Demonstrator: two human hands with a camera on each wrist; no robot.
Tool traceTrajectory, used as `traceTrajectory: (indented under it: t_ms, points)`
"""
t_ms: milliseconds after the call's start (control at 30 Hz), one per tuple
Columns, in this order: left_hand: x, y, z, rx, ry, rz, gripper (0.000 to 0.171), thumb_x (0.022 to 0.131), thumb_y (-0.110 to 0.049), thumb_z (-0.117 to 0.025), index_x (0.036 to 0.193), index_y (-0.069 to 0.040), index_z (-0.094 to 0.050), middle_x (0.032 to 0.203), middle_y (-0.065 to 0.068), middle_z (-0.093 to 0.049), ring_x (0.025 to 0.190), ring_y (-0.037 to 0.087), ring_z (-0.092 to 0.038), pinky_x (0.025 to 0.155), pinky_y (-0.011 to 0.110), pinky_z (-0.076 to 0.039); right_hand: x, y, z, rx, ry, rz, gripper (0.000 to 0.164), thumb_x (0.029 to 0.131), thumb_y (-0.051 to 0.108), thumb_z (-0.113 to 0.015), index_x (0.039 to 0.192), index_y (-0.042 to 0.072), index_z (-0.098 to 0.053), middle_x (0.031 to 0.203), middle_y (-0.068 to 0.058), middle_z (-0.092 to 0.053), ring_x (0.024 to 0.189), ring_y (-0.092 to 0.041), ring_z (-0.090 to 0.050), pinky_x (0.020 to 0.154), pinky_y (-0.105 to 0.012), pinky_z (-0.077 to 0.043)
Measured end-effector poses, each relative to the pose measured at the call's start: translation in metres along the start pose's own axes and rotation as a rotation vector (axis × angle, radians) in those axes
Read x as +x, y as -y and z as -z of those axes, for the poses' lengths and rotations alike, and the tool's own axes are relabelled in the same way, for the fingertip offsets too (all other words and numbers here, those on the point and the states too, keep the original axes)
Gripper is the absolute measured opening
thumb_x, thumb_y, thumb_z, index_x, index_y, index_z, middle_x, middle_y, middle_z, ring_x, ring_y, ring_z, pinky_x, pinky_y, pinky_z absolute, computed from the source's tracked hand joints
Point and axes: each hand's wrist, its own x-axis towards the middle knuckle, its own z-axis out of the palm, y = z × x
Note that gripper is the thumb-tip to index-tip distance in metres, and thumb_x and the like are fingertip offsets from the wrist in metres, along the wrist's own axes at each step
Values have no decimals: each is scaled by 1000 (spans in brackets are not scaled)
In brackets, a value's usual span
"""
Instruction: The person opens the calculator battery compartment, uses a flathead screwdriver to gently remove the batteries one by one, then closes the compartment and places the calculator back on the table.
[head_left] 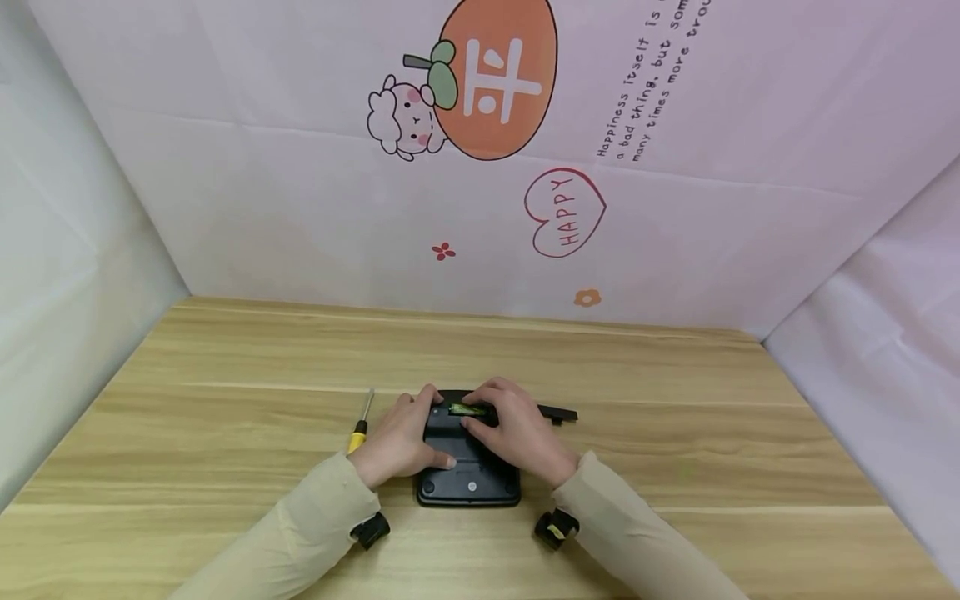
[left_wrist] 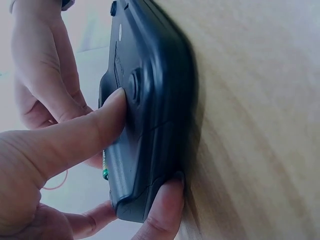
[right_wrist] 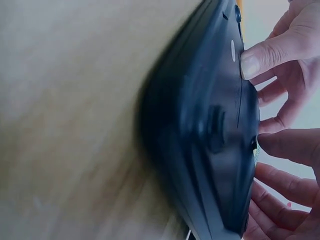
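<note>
A black, calculator-like device (head_left: 486, 477) lies with its underside up on the table, showing round feet and a small white sticker. At its far end, a green battery (head_left: 467, 410) shows in a battery slot. My left hand (head_left: 397, 442) grips the device's left side, thumb on the underside and fingers along the edge, as the left wrist view also shows. With thumb and fingers, my right hand (head_left: 521, 429) pinches the battery at the slot. The right wrist view shows the device's side (right_wrist: 200, 120) and both hands beyond it; the battery is mostly hidden there.
A black battery cover (head_left: 562, 414) lies just right of the device, partly behind my right hand. On the left, a screwdriver (head_left: 359, 437) with a yellow and black handle lies beside my left hand. A printed white cloth (head_left: 300, 208) hangs behind the wooden table (head_left: 675, 467).
</note>
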Motion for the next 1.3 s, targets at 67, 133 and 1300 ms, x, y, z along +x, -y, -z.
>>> traceTrajectory:
  t_ms: [67, 133, 1300]
  points:
    - [0, 1, 0, 0, -2, -2, 72, 72, -27, -85, 129, -12, -45, 116, 20, -51, 89, 27, -53, 77, 43, -47, 2, 0, 0, -4, 5, 2, 24, 87, 18, -71, 109, 7, -70, 108, -6, -63, 101, -24, -60, 87, -41, -50]
    - [0, 1, 0, 1, -3, -1, 71, 71, -27, -85, 128, -12, -45, 115, 19, -51, 89, 27, -52, 76, 43, -46, 3, 1, 0, -12, 11, 3, 22, 88, 17, -70, 108, 8, -71, 107, -6, -64, 100, -23, -61, 86, -41, -50]
    - [2, 2, 0, -2, 3, -15, 77, 71, -27, -86, 133, -10, -43, 116, 19, -51, 92, 27, -52, 78, 43, -46, 18, 4, -4, 3, 50, 54, 16, 90, 14, -67, 103, 8, -73, 100, -5, -65, 89, -18, -61, 76, -34, -50]
